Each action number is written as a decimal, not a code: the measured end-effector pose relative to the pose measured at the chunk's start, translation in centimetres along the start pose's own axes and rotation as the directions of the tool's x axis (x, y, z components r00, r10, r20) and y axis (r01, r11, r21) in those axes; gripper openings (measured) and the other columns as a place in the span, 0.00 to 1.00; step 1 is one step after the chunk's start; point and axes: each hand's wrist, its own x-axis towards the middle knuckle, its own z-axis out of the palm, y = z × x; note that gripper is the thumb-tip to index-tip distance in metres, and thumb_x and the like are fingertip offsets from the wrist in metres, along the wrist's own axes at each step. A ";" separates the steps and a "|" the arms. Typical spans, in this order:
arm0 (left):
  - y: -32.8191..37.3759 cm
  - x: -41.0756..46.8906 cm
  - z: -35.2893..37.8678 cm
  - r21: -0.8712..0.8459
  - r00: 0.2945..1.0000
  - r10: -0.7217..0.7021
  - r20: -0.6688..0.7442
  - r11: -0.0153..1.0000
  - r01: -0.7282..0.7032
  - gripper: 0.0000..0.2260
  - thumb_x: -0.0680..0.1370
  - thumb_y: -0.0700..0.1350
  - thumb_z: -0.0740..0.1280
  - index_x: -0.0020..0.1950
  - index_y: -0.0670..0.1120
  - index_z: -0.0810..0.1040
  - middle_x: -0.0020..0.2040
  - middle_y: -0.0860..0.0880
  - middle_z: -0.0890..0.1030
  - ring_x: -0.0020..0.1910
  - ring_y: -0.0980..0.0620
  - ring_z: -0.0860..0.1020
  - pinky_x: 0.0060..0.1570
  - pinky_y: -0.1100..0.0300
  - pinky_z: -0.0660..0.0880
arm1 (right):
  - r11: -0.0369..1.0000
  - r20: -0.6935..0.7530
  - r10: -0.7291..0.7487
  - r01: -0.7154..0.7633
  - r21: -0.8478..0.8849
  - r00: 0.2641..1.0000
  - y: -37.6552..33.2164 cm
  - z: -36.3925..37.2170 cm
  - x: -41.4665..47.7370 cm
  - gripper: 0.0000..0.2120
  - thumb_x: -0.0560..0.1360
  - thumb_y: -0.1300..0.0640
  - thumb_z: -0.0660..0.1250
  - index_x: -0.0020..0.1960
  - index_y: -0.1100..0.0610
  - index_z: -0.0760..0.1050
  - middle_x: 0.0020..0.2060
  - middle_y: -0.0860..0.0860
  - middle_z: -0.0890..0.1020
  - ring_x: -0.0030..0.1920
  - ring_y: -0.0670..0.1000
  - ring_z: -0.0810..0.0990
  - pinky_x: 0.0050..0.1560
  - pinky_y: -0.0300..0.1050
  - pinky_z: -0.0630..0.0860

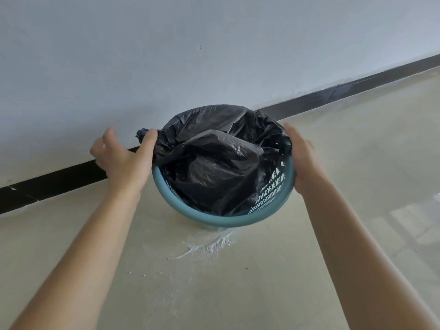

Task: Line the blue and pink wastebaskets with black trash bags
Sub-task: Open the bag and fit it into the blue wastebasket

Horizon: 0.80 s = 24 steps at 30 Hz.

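Observation:
A blue perforated wastebasket (214, 219) stands on the floor against the wall. A black trash bag (214, 167) sits crumpled inside it, draped over the far and right rim while the near rim is bare. My left hand (126, 160) is at the basket's left edge, thumb pinching a bunched bit of the bag there. My right hand (303, 158) cups the right rim, pressed against the bag's edge. No pink wastebasket is in view.
A pale wall (166, 55) with a black baseboard (59, 179) runs behind the basket. The beige floor (262, 282) has a white powdery smear (209, 246) just in front of the basket.

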 end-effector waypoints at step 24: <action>-1.7 -5.2 1.9 -0.077 0.977 0.183 0.113 0.982 -0.175 0.17 0.75 0.43 0.58 0.60 0.48 0.79 0.57 0.50 0.80 0.56 0.52 0.77 0.60 0.48 0.74 | 0.947 -0.281 -0.320 0.295 -0.128 0.905 3.7 3.7 -3.5 0.17 0.74 0.60 0.55 0.51 0.40 0.74 0.55 0.56 0.78 0.40 0.49 0.74 0.40 0.45 0.73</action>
